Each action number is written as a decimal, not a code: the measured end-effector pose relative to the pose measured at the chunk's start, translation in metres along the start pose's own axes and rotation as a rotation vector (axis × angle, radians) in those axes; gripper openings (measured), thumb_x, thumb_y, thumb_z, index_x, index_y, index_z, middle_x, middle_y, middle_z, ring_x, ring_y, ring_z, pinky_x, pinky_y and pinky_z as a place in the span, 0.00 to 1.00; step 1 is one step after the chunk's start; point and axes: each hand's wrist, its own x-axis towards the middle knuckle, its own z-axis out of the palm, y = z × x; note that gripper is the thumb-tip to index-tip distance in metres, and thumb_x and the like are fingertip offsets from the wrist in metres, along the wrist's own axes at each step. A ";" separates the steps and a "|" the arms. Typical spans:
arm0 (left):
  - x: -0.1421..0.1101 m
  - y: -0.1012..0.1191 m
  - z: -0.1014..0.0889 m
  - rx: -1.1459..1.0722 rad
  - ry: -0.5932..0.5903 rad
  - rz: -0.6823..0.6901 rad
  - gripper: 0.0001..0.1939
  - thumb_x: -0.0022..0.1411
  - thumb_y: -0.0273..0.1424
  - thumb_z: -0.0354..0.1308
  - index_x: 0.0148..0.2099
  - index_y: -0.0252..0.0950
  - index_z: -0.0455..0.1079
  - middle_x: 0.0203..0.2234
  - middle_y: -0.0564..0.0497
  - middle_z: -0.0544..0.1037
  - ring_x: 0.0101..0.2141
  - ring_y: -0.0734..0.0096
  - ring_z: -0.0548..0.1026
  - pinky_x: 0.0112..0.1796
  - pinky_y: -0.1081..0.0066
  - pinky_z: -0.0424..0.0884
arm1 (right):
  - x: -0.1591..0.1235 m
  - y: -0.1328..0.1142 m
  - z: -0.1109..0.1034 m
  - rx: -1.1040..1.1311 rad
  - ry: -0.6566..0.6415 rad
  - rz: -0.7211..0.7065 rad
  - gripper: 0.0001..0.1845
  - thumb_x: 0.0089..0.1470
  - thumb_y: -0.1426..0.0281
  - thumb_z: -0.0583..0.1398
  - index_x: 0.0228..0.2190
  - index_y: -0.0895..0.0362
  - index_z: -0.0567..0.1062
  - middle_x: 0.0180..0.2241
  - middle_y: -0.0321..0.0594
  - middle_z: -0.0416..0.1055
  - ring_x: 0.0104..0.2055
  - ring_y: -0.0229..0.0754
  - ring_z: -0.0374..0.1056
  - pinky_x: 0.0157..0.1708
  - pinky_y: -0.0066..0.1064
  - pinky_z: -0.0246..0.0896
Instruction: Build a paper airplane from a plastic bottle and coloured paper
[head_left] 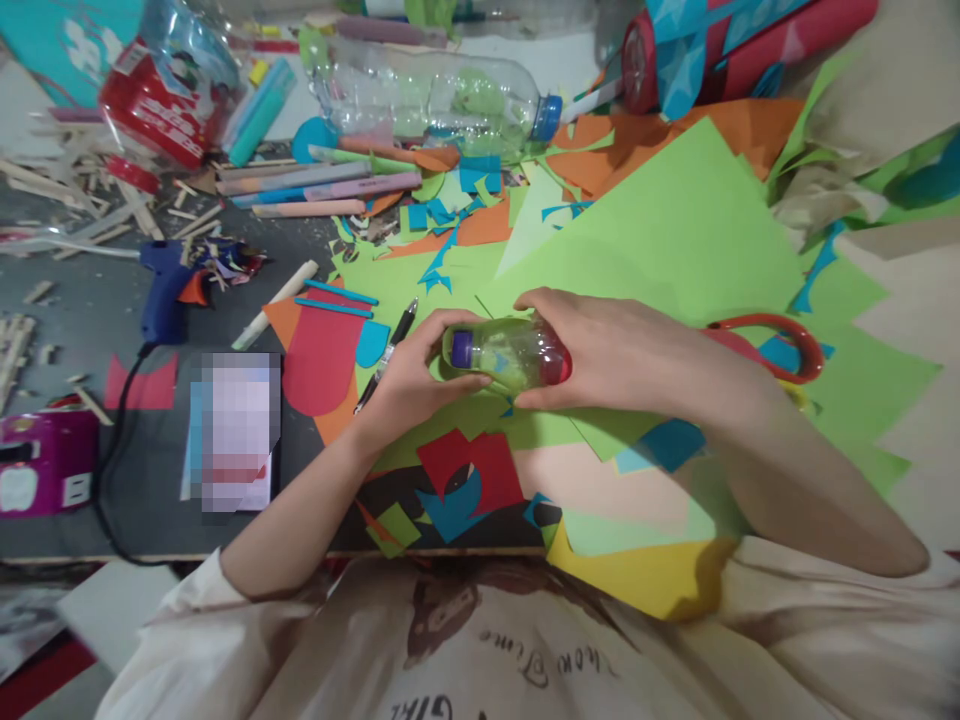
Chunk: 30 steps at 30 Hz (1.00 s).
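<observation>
1. So, my small clear plastic bottle (517,360) is right around the middle of the frame, lying between my two hands, over a mess of green paper (675,230).
2. Long axis runs pretty much left to right across the picture: purple-blue cap (462,350) at the left end, red end (553,362) at the right.
3. My right hand (600,345) has the red end tucked into the crook between thumb and fingers, curved about as wide as the bottle is thick.
4. My left hand (420,375) is part-closed around the cap end, thumb lying along the lower edge. Can't tell how hard either one is squeezing.
5. That's the bit that matters, tbh: the cap is closest to my left hand, the red end to my right.
6. Nearby stuff: a black pen (397,335) just left of my left hand, a red loop handle (814,355) beyond my right forearm, a blue glue gun (165,290) over at left, and a bigger blue-capped bottle (480,95) up top.
</observation>
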 end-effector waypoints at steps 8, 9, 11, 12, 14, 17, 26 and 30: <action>0.001 0.001 0.001 -0.001 0.003 0.025 0.26 0.53 0.48 0.68 0.48 0.40 0.69 0.43 0.50 0.77 0.45 0.65 0.76 0.43 0.69 0.73 | 0.001 -0.003 0.001 -0.051 0.003 -0.025 0.24 0.52 0.52 0.61 0.43 0.57 0.71 0.44 0.47 0.75 0.38 0.50 0.71 0.28 0.34 0.52; 0.001 0.001 0.001 -0.013 0.004 0.014 0.26 0.53 0.48 0.68 0.48 0.40 0.69 0.44 0.50 0.77 0.45 0.65 0.76 0.44 0.69 0.73 | 0.001 -0.004 0.000 -0.052 0.001 -0.021 0.23 0.52 0.53 0.61 0.43 0.57 0.71 0.44 0.47 0.75 0.37 0.50 0.71 0.28 0.34 0.52; 0.002 0.002 0.000 -0.038 0.007 -0.009 0.26 0.51 0.47 0.70 0.48 0.40 0.69 0.44 0.50 0.77 0.45 0.65 0.76 0.44 0.68 0.73 | 0.001 -0.005 -0.001 -0.051 0.001 -0.011 0.22 0.52 0.55 0.60 0.43 0.57 0.71 0.42 0.47 0.75 0.35 0.49 0.71 0.27 0.33 0.51; 0.002 0.002 0.000 -0.048 0.007 -0.016 0.26 0.51 0.46 0.70 0.47 0.40 0.69 0.43 0.50 0.77 0.45 0.65 0.76 0.44 0.68 0.73 | 0.001 -0.006 -0.001 -0.049 0.003 -0.009 0.22 0.52 0.56 0.60 0.43 0.57 0.70 0.42 0.47 0.75 0.35 0.48 0.71 0.27 0.33 0.51; 0.002 0.002 0.000 -0.062 0.008 -0.014 0.25 0.50 0.44 0.71 0.47 0.40 0.69 0.43 0.50 0.77 0.45 0.65 0.76 0.44 0.68 0.73 | 0.001 -0.006 -0.002 -0.041 0.005 -0.013 0.21 0.52 0.57 0.59 0.43 0.57 0.70 0.41 0.47 0.75 0.34 0.48 0.70 0.26 0.33 0.51; 0.002 0.001 0.000 -0.059 0.007 -0.002 0.24 0.50 0.41 0.71 0.47 0.40 0.69 0.43 0.50 0.77 0.45 0.65 0.76 0.44 0.69 0.73 | 0.001 -0.006 -0.001 -0.036 0.009 -0.025 0.20 0.52 0.57 0.58 0.43 0.56 0.71 0.42 0.47 0.75 0.34 0.47 0.70 0.26 0.33 0.51; 0.001 0.004 -0.001 -0.038 -0.003 0.034 0.27 0.53 0.44 0.69 0.52 0.42 0.68 0.48 0.47 0.76 0.51 0.62 0.75 0.49 0.67 0.73 | 0.001 -0.001 0.000 -0.011 0.032 -0.033 0.21 0.52 0.55 0.59 0.43 0.55 0.71 0.41 0.46 0.75 0.33 0.48 0.70 0.27 0.33 0.51; -0.002 0.005 -0.002 -0.109 0.083 0.093 0.21 0.60 0.48 0.62 0.50 0.42 0.70 0.49 0.47 0.76 0.51 0.62 0.75 0.51 0.65 0.72 | 0.000 0.005 0.000 0.019 0.079 -0.025 0.22 0.51 0.53 0.60 0.43 0.54 0.71 0.41 0.46 0.75 0.34 0.48 0.70 0.27 0.33 0.52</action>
